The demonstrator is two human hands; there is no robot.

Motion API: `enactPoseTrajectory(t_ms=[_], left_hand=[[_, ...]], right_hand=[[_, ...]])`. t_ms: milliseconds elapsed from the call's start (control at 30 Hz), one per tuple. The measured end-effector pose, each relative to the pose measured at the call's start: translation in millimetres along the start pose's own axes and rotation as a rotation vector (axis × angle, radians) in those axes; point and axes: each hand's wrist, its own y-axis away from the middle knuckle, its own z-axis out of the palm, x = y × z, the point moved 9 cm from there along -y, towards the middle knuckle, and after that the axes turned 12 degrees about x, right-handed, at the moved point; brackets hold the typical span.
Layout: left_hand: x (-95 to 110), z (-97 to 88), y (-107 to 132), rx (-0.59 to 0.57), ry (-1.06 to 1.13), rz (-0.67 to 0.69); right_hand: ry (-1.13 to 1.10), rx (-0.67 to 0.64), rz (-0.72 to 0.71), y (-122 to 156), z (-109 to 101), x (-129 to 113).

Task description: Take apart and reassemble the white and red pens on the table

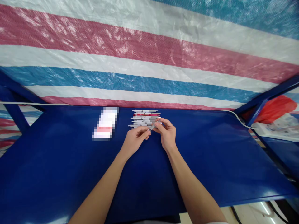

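Observation:
Between my two hands is a slim pen part with a grey barrel (152, 127), held at a slant above the blue tabletop. My left hand (135, 138) pinches its lower left end between thumb and fingertips. At the upper right end, the thumb and fingers of my right hand (167, 133) are closed on it too. Just beyond my fingers lies a row of several white and grey pens (141, 118), set side by side. One red pen (147, 115) is among them. My hands hide the nearest pens in part.
A blurred-out white rectangle (106, 123) lies left of the pens on the blue table (70, 174). Behind rises a striped plastic sheet (149, 56). Blue frame posts flank the table. At the right are a red plastic bag (277, 109) and a white cable (240, 119).

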Motion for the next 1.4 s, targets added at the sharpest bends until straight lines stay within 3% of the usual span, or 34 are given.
enactPoseTrajectory(t_ms=[167,233,567,1000,1400], left_hand=[[9,15.9,9,-0.221,-0.002,-0.015],[9,17.2,11,-0.252,0.01,-0.036],[8,10.7,7,-0.158,0.006,0.002],[15,15.7,11,-0.226,-0.073,0.082],[12,14.0,13,-0.259,-0.029,0.016]], right_hand=[[-0.018,0.006,0.038,-4,-4,7],[-0.042,-0.007,0.052,-5,-4,8],[-0.077,0.01,0.017,-6,-6,4],[-0.092,0.082,-0.064,-5,-11,-14],[-0.148,0.209,-0.129,-16,-29,-43]])
